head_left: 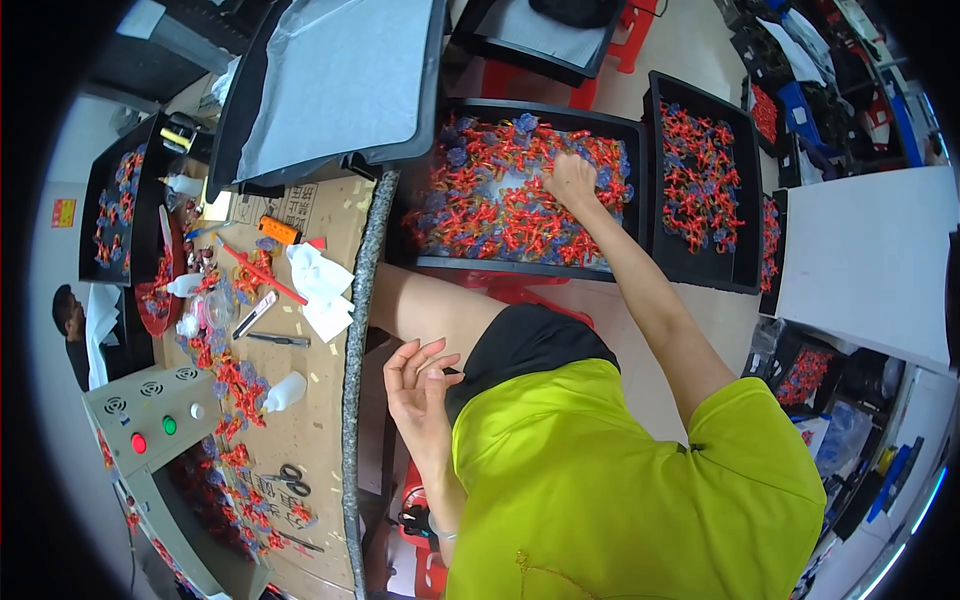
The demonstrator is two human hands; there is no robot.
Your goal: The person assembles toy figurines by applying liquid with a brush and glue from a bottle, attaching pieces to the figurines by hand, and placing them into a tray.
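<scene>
My right hand reaches over a black tray full of small red figures with blue and yellowish parts. It is closed at the pile, near the tray's right half; whatever its fingers may hold is hidden. Close to my lap, beside the table edge, my left hand is raised with the palm partly up. Its fingers are bent but apart, and nothing shows in them.
On my left, the cardboard-covered table carries white squeeze bottles, scissors, an orange block and more figures. A grey machine with red and green buttons stands there. A paper-lined tray overhangs its far end. Another filled tray lies right.
</scene>
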